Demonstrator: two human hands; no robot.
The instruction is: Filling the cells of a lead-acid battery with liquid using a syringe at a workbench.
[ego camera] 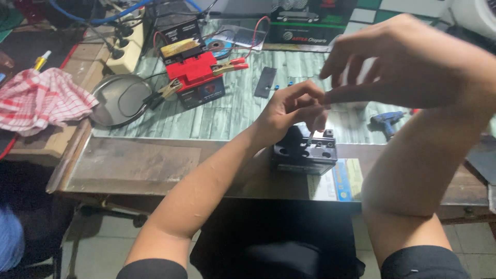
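Behind left hand (289,108), half-hidden black battery (305,152)

The counter (134,165) carries a black battery (305,152), a red-topped battery (199,77), a round metal lid (120,99) and a checked cloth (41,101).

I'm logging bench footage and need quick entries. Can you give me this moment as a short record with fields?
setting: workbench with a green plank-pattern mat
left hand: fingers pinched over the top of a black battery
right hand: raised above the bench, touching the left fingertips
farther back: red-topped battery with clamp leads, round metal dish, checked cloth
right side: blue tool
small held item: too small to tell
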